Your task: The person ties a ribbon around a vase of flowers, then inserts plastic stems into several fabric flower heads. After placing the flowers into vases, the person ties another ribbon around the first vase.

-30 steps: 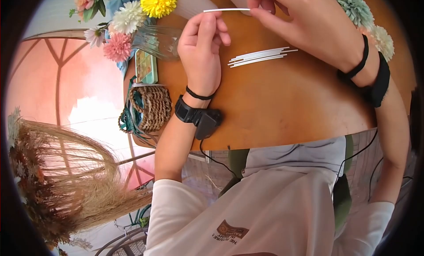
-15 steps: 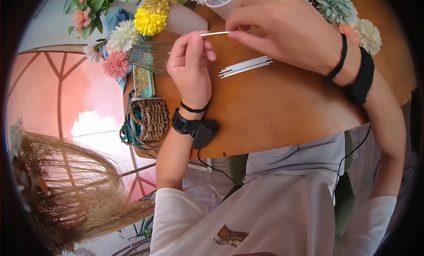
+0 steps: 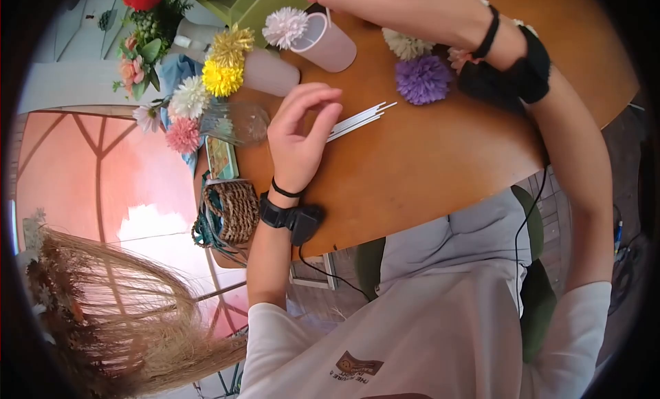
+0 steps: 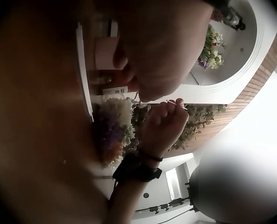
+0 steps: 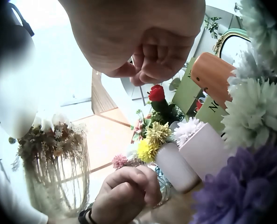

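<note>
My right hand [image 3: 412,10], partly cut off at the top of the head view, pinches a thin white stick [image 3: 328,15]. Its fingers are curled in the right wrist view, where the stick hangs below the fingertips. The left hand [image 3: 297,134] hovers over the table with thumb and fingers loosely curved and a gap between them, holding nothing. Just beyond its thumb, several more white sticks [image 3: 364,119] lie side by side on the wooden table [image 3: 426,165], their near ends hidden behind the hand.
Past the left hand stand a pinkish cup [image 3: 333,48] with a pale flower [image 3: 285,27] and a glass vase [image 3: 244,122]. A purple flower [image 3: 421,79] lies under the right forearm. A woven basket [image 3: 237,210] sits at the table's left edge.
The left hand has let go of the stick. My right hand has lifted it up and away, and the head view has shifted, bringing the cups and purple flower into sight.
</note>
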### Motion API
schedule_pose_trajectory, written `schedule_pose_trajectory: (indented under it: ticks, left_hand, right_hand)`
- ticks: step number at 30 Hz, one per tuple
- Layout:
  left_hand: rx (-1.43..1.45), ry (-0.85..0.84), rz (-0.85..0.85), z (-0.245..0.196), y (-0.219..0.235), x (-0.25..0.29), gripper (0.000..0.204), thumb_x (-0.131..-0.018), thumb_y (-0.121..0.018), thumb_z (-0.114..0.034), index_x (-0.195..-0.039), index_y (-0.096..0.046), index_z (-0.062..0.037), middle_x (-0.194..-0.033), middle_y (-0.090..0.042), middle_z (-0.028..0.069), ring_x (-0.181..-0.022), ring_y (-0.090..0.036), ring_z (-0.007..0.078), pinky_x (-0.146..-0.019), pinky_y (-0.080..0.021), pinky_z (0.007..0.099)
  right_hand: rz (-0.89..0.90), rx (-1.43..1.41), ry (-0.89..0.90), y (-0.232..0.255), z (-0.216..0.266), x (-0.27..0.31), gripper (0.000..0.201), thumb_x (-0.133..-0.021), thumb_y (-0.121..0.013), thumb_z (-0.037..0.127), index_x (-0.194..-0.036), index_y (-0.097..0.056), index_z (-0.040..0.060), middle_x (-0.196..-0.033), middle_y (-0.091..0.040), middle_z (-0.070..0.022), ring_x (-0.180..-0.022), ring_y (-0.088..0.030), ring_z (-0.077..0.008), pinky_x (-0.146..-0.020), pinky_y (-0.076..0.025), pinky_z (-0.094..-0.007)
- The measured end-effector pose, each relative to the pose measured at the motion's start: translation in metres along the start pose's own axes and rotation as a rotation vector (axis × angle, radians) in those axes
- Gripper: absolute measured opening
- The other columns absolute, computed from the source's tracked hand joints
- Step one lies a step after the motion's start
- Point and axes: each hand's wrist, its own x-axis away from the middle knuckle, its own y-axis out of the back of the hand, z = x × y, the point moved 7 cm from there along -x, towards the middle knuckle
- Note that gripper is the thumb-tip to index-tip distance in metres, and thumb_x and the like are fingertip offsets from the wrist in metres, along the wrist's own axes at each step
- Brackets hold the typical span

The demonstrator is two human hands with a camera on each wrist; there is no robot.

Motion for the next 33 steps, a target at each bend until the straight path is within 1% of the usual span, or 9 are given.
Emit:
schedule_pose_trajectory:
  ticks: [1,9,19,22,24,26,30,32,33]
  left_hand:
    - [-0.056,-0.015,0.022,-0.005,-0.001,-0.003,0.020,-0.088,-0.073,0.002,-0.107,-0.071,0.0025,-0.110,-0.067,0.0113,-0.096,-0.065,0.0185,-0.084,-0.052,0.0291]
    - [-0.563,-0.461,0.341,-0.073,-0.067,-0.035,0.038,-0.085,-0.074,-0.012,-0.121,-0.067,-0.0059,-0.113,-0.063,0.0134,-0.101,-0.061,0.0338,-0.087,-0.052,0.0414]
    - [-0.590,-0.389,0.423,-0.063,-0.093,-0.047,0.030,-0.083,-0.074,-0.008,-0.113,-0.069,-0.0075,-0.109,-0.063,0.0120,-0.097,-0.063,0.0317,-0.084,-0.054,0.0398]
    - [-0.373,-0.205,0.323,-0.048,-0.057,-0.046,0.028,-0.084,-0.072,-0.002,-0.112,-0.069,-0.0058,-0.112,-0.065,0.0108,-0.098,-0.067,0.0254,-0.085,-0.055,0.0338]
    - [0.068,0.192,0.111,-0.019,-0.023,-0.036,0.021,-0.092,-0.068,0.001,-0.113,-0.068,0.0023,-0.109,-0.068,0.0040,-0.101,-0.065,0.0124,-0.085,-0.054,0.0268]
    - [0.317,0.404,-0.061,0.008,0.007,-0.024,0.021,-0.097,-0.066,-0.002,-0.117,-0.067,0.0034,-0.114,-0.067,0.0058,-0.100,-0.065,0.0119,-0.087,-0.054,0.0260]
    - [0.751,0.439,-0.106,0.036,0.025,-0.008,0.029,-0.105,-0.055,-0.010,-0.130,-0.057,0.0036,-0.127,-0.065,0.0115,-0.111,-0.066,0.0182,-0.100,-0.054,0.0329]
    - [0.778,0.429,-0.121,0.039,0.024,-0.003,0.030,-0.107,-0.051,-0.011,-0.132,-0.054,0.0039,-0.126,-0.065,0.0115,-0.114,-0.066,0.0199,-0.102,-0.054,0.0371]
    - [0.786,0.443,-0.139,0.039,0.023,-0.001,0.029,-0.107,-0.051,-0.011,-0.131,-0.054,0.0036,-0.125,-0.065,0.0111,-0.113,-0.066,0.0197,-0.102,-0.054,0.0368]
  right_hand:
    - [0.023,-0.044,-0.117,-0.001,-0.010,-0.003,0.023,-0.092,-0.062,0.020,-0.085,-0.064,-0.0017,-0.072,-0.066,-0.0147,-0.064,-0.063,-0.0221,-0.062,-0.050,-0.0352]
    - [0.005,-0.141,-0.101,-0.001,-0.018,0.000,0.025,-0.094,-0.058,0.020,-0.094,-0.069,-0.0016,-0.083,-0.071,-0.0168,-0.075,-0.069,-0.0264,-0.070,-0.053,-0.0368]
    - [-0.047,-0.243,-0.121,0.000,-0.031,0.002,0.029,-0.097,-0.054,0.022,-0.099,-0.070,-0.0019,-0.094,-0.073,-0.0164,-0.088,-0.071,-0.0271,-0.081,-0.054,-0.0351]
    - [-0.045,-0.262,-0.128,0.000,-0.033,0.001,0.029,-0.098,-0.055,0.022,-0.099,-0.070,-0.0019,-0.093,-0.074,-0.0146,-0.088,-0.071,-0.0244,-0.080,-0.054,-0.0339]
    - [-0.024,-0.300,-0.169,-0.002,-0.032,0.004,0.029,-0.099,-0.054,0.022,-0.099,-0.070,-0.0019,-0.093,-0.074,-0.0123,-0.087,-0.070,-0.0209,-0.079,-0.054,-0.0324]
    - [0.030,-0.379,-0.231,-0.009,-0.027,0.007,0.030,-0.100,-0.054,0.022,-0.099,-0.070,-0.0021,-0.092,-0.074,-0.0093,-0.087,-0.070,-0.0165,-0.079,-0.054,-0.0303]
    - [0.140,-0.487,-0.337,-0.026,-0.016,0.011,0.026,-0.104,-0.051,0.019,-0.103,-0.068,-0.0016,-0.088,-0.070,-0.0023,-0.081,-0.063,-0.0085,-0.073,-0.051,-0.0243]
    - [0.273,-0.694,-0.427,-0.037,-0.013,0.019,0.024,-0.105,-0.050,0.017,-0.104,-0.066,-0.0020,-0.087,-0.068,-0.0004,-0.078,-0.060,-0.0065,-0.071,-0.049,-0.0221]
    - [0.225,-0.708,-0.377,-0.042,-0.016,0.023,0.020,-0.106,-0.052,0.014,-0.104,-0.064,-0.0023,-0.084,-0.065,0.0002,-0.076,-0.057,-0.0055,-0.070,-0.046,-0.0205]
